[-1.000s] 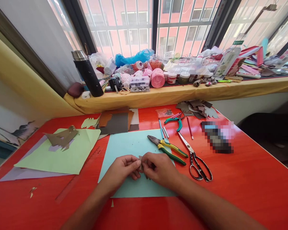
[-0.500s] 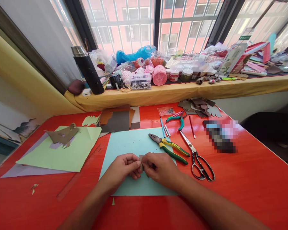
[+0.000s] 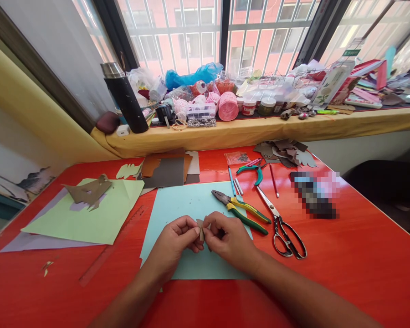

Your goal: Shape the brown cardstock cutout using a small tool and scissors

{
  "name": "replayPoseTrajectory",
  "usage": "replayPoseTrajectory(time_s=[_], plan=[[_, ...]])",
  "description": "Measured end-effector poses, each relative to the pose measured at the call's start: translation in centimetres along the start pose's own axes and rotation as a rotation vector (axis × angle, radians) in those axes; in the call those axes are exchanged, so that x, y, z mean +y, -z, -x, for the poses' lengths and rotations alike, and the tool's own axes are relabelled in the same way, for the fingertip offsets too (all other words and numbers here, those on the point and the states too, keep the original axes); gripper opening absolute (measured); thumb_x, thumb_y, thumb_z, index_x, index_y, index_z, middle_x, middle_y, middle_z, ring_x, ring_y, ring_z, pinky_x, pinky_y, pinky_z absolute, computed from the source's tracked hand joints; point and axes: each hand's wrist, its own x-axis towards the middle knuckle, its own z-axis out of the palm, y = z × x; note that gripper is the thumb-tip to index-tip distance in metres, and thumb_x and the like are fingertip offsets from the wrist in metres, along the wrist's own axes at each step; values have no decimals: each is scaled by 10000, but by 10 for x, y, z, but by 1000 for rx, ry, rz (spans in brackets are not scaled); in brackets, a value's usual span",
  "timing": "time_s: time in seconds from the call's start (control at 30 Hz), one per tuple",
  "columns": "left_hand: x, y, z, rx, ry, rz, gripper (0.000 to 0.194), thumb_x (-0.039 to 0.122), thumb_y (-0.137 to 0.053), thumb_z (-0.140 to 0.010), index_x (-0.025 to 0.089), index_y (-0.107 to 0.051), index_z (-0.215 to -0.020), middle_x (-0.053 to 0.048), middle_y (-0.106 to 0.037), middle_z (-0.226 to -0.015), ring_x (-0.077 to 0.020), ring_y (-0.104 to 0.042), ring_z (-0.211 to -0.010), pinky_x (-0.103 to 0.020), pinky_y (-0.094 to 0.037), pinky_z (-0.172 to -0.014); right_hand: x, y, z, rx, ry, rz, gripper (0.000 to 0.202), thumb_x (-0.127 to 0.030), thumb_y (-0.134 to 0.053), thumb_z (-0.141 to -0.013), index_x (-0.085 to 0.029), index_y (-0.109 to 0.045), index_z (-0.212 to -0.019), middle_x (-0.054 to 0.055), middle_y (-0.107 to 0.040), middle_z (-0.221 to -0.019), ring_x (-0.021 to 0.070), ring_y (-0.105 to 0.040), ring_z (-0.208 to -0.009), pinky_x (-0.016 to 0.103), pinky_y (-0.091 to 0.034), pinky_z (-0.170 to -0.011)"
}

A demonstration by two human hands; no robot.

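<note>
Raised slightly since the earlier frame, the right hand [image 3: 229, 236] and left hand [image 3: 173, 238] pinch a small brown piece [image 3: 201, 235] between fingers [image 3: 190, 234], over a pale-blue sheet [image 3: 172, 205].

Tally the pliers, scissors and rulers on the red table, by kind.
Pliers: 2 (green-and-yellow pliers, teal-handled pliers)
Scissors: 1
Clear ruler: 1
Total: 4
</note>
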Motion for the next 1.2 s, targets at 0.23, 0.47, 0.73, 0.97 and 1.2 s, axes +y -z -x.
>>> replayPoseTrajectory(time_s=[0.23, 0.47, 0.73, 0.97, 1.2], plan=[[-1, 7, -1, -74, 40, -68, 415, 573, -763, -823, 168, -675, -795, -41, -710, -763, -177, -675, -691, -277, -547, -649, 2, 4, 0, -5, 41, 80, 61, -181, -587, -881, -219, -634, -868, -94, -431, -575, 79, -380, -490, 196, -298, -490], [1, 10, -2, -71, 41, -158, 358, 518, -797, -774, 182, -671, -782, -16, -682, -689, -177, -652, -653, -274, -530, -618, -4, 6, 0, -42, 93, 156, 85, -156, -591, -853, -231, -629, -839, -76, -505, -598, 90, -420, -521, 195, -314, -515], [0, 6, -2, -22, 57, -88, 315, 476, -794, -743, 193, -657, -768, 4, -646, -630, -168, -609, -619, -266, -485, -597, -4, 2, 0, -20, 14, 33, 75, -173, -605, -836, -230, -645, -862, -86, -479, -583, 88, -432, -518, 195, -319, -514], [3, 4, 0, 12, 32, -101, 339, 501, -800, -719, 199, -646, -735, -6, -639, -627, -185, -616, -639, -283, -487, -612, -3, 1, 0, -45, -63, -36, 82, -167, -583, -835, -233, -619, -869, -95, -474, -569, 87, -440, -505, 194, -323, -510], [3, 5, -1, 12, 3, -57, 358, 523, -807, -750, 193, -674, -786, -19, -682, -657, -176, -620, -655, -274, -495, -638, -8, 9, -4, 7, -77, -107, 31, -232, -590, -873, -225, -572, -848, -78, -521, -555, 106, -483, -505, 209, -353, -511]])
